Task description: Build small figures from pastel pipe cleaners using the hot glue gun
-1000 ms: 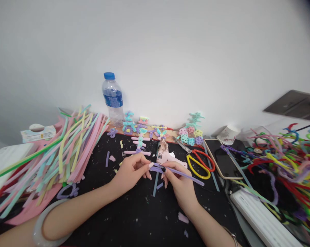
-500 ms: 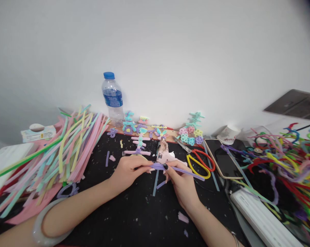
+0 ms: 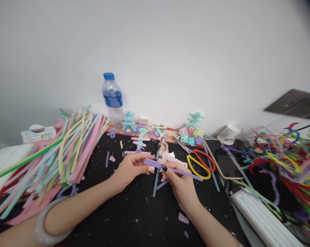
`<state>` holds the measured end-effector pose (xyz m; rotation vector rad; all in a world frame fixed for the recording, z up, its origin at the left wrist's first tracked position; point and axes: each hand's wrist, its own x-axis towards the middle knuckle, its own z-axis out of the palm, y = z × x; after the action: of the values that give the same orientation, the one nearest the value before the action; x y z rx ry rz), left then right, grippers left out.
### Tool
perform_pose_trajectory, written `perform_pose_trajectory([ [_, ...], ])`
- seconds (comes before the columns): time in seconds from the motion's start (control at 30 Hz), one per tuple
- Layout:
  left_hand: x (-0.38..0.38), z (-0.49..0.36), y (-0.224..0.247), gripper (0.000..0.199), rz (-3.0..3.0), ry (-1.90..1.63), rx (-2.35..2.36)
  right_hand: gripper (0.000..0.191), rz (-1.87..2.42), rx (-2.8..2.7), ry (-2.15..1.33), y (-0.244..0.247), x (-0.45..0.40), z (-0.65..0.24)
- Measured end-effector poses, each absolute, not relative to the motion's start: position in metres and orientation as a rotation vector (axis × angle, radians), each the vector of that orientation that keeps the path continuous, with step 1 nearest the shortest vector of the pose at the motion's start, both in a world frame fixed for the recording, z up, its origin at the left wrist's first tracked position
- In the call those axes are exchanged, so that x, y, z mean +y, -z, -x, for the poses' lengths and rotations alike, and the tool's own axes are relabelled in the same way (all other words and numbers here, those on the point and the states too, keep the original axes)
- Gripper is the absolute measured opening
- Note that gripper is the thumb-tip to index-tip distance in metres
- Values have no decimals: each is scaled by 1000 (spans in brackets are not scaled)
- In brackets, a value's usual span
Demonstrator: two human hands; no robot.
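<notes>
A bundle of purple pipe cleaners [image 3: 155, 163] is pinched between the thumb and fingers of my right hand [image 3: 183, 183]. One long strand runs out past that hand to the right. My left hand [image 3: 131, 168] has its thumb and index finger parted around the bundle's left end; whether they touch it is hard to see. Behind the hands lies a pale pink glue gun [image 3: 167, 158], partly covered by my right hand, with a translucent glue stick [image 3: 156, 183] below it. A pink and mint pipe-cleaner piece [image 3: 138, 142] lies just beyond my left hand.
Scissors [image 3: 199, 164] and a phone [image 3: 225, 159] lie to the right, near a white power strip [image 3: 265, 216]. Pastel pipe cleaners [image 3: 77, 144] heap at left, bright ones [image 3: 296, 164] at right. A bottle [image 3: 112, 97] and finished flowers [image 3: 190, 135] stand along the wall.
My left thumb and index finger have parted from their pinch on the purple pipe cleaners. The bundle's left end now shows, slightly raised; my right hand keeps its hold.
</notes>
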<state>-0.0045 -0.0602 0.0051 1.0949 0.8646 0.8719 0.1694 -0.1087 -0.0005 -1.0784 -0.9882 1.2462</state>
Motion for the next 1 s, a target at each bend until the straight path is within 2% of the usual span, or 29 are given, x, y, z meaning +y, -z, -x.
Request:
perform_pose_trajectory([
  [0.13,-68,-1,1,26,-937,-742,805,9,1005,-936,-1390,0,-111,-164],
  [0.3,-68,-1,1,21,-951,-835,767,16,986,-948,-1421,0,-112,-163],
  [0.4,-66,-1,-1,21,-934,-913,770,24,1029,-985,-1354,0,-110,-166],
  [0.57,-66,-2,-2,25,-869,-905,758,28,1218,-1207,-1208,-4,-112,-167],
  [0.73,-67,-2,-3,31,-840,-834,784,27,1315,-1329,-1084,-5,-117,-167],
  [1.0,-68,-2,-7,28,-702,-818,699,26,1359,-1525,-951,-5,-119,-166],
])
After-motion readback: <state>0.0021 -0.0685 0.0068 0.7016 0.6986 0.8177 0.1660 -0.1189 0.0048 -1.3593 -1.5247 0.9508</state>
